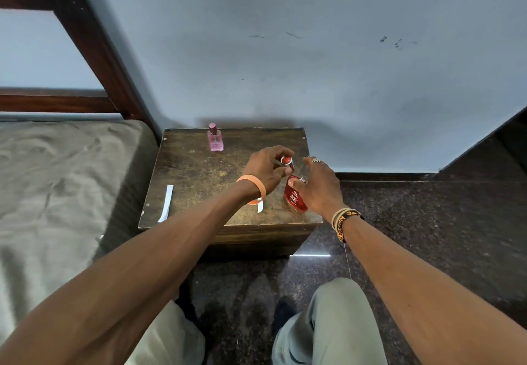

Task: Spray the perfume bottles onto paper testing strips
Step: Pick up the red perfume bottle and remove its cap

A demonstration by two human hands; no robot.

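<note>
On a small wooden bedside table stands a pink perfume bottle at the back. My right hand grips a red perfume bottle, tilted, its bare nozzle showing by my thumb. My left hand pinches the red cap just above that bottle. A white paper strip lies at the table's left edge. Another white strip shows partly under my left wrist.
A bed with a grey-brown sheet and a dark wooden headboard is on the left. A pale wall rises behind the table. Dark polished floor lies to the right, and my knees are below.
</note>
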